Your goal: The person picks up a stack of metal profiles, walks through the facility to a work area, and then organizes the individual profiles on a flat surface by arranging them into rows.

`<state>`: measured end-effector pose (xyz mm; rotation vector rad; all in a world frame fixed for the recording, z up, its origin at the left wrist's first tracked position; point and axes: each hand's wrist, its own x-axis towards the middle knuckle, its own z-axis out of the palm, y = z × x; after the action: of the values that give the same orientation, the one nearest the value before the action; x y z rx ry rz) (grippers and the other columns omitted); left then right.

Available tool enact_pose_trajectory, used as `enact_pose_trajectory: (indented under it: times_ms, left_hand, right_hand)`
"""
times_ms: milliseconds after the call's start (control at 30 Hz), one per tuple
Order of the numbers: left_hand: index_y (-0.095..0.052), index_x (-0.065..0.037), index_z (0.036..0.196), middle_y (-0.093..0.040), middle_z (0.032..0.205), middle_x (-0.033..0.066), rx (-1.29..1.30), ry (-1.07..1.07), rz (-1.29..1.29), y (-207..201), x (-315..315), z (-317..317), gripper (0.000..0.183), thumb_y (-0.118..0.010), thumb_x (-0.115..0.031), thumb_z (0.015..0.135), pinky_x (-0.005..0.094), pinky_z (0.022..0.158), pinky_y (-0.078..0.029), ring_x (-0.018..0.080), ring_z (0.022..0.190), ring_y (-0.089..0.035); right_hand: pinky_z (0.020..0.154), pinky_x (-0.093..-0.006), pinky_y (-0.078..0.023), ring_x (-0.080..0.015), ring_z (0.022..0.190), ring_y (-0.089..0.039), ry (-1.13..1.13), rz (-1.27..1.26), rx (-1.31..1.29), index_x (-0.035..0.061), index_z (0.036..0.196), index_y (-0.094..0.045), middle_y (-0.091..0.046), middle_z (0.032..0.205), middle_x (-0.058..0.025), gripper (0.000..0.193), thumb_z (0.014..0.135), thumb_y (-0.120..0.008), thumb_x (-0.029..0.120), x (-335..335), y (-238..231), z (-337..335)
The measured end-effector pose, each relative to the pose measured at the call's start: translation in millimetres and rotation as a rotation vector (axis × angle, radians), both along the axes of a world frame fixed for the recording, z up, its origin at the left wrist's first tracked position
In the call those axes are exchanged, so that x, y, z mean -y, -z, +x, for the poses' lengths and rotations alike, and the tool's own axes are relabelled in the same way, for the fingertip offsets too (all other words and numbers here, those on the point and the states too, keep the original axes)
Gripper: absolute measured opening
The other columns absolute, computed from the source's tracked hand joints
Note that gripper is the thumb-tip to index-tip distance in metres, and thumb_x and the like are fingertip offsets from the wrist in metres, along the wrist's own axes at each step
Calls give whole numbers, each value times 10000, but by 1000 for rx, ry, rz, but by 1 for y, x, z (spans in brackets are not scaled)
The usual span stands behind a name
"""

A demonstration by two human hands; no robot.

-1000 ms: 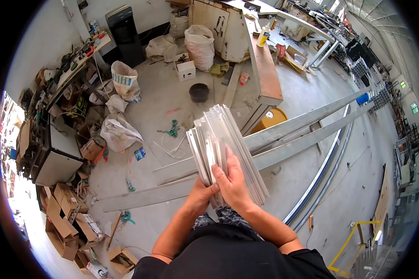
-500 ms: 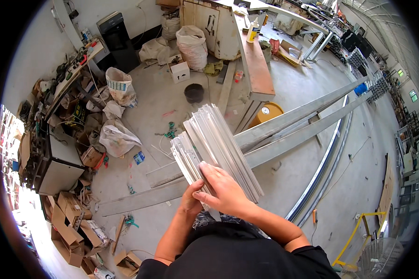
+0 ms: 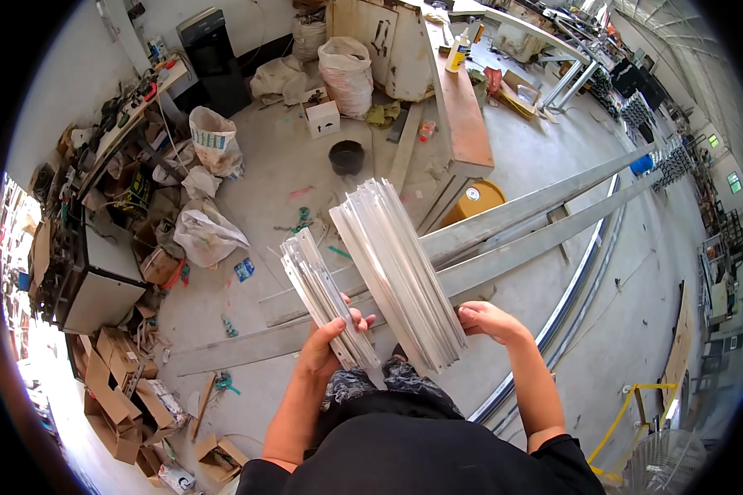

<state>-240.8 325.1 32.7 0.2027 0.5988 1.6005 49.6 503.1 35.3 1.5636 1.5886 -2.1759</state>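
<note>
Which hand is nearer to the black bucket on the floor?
Left. The left hand, gripping the smaller bundle of metal strips, sits below the black bucket; the right hand, at the larger bundle, is farther off to its lower right.

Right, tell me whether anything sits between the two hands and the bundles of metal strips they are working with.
Nothing visible does. The left hand grips the smaller bundle of metal strips directly, and the right hand holds the edge of the larger bundle. An open gap separates the two bundles, with only the floor's long grey beams far below.
</note>
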Motion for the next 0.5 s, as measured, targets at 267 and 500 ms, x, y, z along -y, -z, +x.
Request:
enact_pose_trajectory:
  times_ms: [267,500]
  left_hand:
    - [-412,-62,1221,-610,969,113,-171,111,-140,-12,-3,11,541,-695,-190,778,442,1041,-371,221,914,-609]
    - [-561,26,1084,-652,946,112,-261,94,-214,-25,-6,32,378,-696,-161,784,346,827,-530,196,872,-639]
  right_hand:
    - [1002,-481,-426,-285,1173,-538,-10,-808,-870,13,1400,-357,-531,1291,-161,858,787,-669,526,37,41,-59]
    - [938,-463,-487,-262,1133,-558,98,-707,-803,43,1407,-331,-519,1288,-104,785,748,-724,209,83,21,-69]
